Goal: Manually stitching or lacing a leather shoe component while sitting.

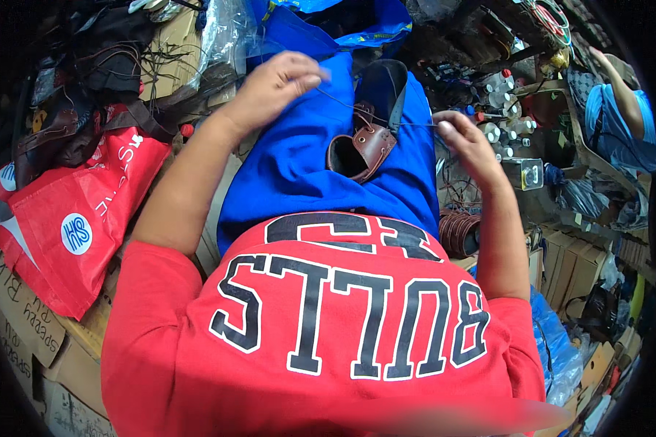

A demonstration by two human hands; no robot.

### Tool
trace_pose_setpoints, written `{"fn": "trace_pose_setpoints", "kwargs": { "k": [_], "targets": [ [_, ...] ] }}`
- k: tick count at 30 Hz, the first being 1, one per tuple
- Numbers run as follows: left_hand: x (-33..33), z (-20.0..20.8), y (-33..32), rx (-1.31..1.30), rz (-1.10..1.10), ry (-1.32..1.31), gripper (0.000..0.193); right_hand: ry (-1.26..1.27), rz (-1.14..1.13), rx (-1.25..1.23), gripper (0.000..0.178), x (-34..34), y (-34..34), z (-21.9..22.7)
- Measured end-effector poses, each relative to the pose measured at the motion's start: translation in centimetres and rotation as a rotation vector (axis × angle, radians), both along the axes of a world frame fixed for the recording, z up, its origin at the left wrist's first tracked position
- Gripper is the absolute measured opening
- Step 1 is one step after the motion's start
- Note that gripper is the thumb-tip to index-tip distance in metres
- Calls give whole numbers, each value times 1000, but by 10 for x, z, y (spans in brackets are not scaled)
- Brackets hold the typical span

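A brown leather shoe upper (375, 144) with lace eyelets rests between my thighs, on blue trousers (291, 156). A dark strap (395, 91) loops up from beside it. From the leather, a thin dark thread (414, 125) stretches out to both sides. Up and to the left of the shoe upper, my left hand (284, 80) is closed, pinching one side of the thread; its fingertips are slightly blurred. My right hand (468, 143) is off to the right, with thumb and fingers pinched on the other side of the thread. Neither hand touches the leather.
On my left lie a red bag (116, 207) and dark brown leather pieces (62, 131). Several small bottles (504, 98) and a clear container (526, 173) stand on the right. Blue plastic (372, 29) lies ahead. Another person in light blue (619, 120) is at the far right.
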State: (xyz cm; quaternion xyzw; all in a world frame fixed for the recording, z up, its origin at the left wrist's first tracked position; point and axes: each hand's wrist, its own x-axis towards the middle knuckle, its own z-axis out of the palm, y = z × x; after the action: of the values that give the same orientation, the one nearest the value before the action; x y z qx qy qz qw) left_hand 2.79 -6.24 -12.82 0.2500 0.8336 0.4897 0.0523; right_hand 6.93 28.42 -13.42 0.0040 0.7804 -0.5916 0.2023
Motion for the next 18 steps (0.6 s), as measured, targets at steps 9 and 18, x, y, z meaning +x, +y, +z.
{"fn": "trace_pose_setpoints", "kwargs": {
  "k": [9, 18],
  "targets": [
    [-25, 7, 86, -194, -242, 217, 45, 417, 253, 358, 11, -23, -28, 25],
    [-49, 5, 102, -388, -497, -31, 27, 551, 379, 357, 15, -32, -33, 18]
  ]
}}
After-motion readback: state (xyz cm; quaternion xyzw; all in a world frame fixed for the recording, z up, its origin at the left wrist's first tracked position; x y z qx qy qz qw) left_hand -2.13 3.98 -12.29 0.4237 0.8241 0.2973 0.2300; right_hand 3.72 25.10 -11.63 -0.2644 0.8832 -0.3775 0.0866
